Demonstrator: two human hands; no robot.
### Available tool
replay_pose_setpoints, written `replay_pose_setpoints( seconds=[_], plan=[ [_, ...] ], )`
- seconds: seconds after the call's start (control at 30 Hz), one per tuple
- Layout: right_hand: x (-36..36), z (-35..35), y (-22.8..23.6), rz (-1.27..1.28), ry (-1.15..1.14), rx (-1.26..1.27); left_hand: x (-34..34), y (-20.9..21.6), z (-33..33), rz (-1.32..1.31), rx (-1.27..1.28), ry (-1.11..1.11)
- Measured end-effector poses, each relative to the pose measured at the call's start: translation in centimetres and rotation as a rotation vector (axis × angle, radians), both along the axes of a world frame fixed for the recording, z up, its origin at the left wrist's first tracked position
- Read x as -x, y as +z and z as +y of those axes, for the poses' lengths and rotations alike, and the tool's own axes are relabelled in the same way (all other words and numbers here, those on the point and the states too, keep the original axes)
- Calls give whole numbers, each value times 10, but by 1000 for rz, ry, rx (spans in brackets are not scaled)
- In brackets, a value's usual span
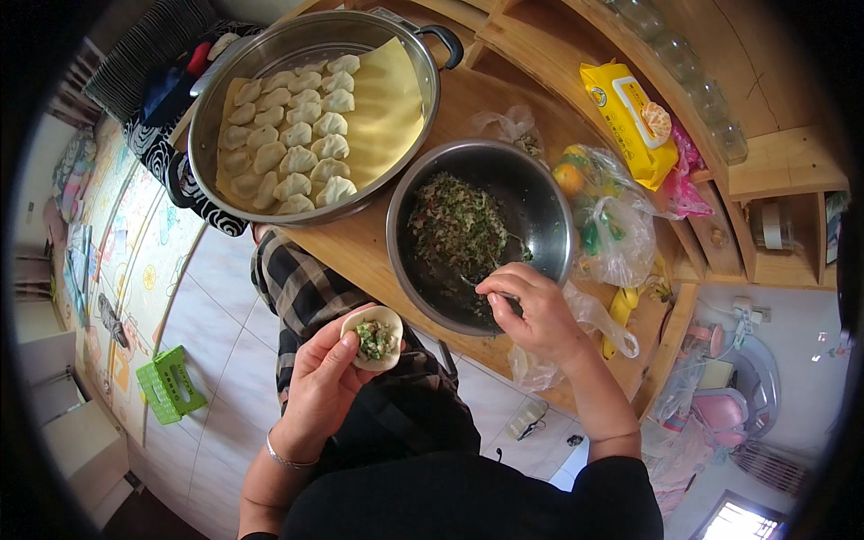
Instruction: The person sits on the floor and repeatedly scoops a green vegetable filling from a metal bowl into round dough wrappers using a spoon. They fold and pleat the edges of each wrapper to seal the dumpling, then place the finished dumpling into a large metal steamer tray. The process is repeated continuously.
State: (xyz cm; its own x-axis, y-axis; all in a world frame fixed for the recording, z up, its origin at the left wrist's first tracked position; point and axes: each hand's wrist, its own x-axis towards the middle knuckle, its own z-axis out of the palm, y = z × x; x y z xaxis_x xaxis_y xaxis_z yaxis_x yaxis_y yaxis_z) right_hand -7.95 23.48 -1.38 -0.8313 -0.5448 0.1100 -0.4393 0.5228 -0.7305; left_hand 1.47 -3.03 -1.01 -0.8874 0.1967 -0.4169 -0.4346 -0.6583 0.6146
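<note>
My left hand (326,367) holds a round dumpling wrapper (389,355) in front of my lap, with a heap of green and pinkish filling (373,339) on its middle. Over the near right rim of a steel bowl (540,202), my right hand (526,309) is closed on the handle of a metal spoon (470,281). The spoon's tip reaches into the bowl, near the chopped filling (459,225) gathered on its left side. Up at the left, a wide steamer pot (202,148) carries rows of folded dumplings (297,159) on a yellowish liner (387,108).
Right of the bowl lie plastic bags (621,238) with fruit, a yellow wipes pack (630,126) bearing a peeled mandarin (655,121), and bananas (621,315). Wooden shelving (783,162) rises behind the wooden table (355,238). A green stool (169,385) stands on the floor at left.
</note>
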Motion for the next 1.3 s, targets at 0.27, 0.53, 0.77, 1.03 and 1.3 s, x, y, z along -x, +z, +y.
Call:
replay_pose_setpoints(
  seconds=[0.27, 0.53, 0.77, 1.03, 1.3],
  plan=[
    [2, -4, 5, -274, -90, 53, -1, -2, 1, -9, 16, 41],
    [4, 0, -3, -675, -263, 470, -1, -3, 0, -9, 14, 52],
    [0, -1, 7, -917, -389, 761, 5, -4, 3, -20, 16, 72],
    [-39, -28, 45, -230, -123, 518, 12, -1, 14, 31, -72, 81],
    [-54, -45, 29, 552, 126, 163, 18, -2, 23, 81, -143, 58]
  ],
)
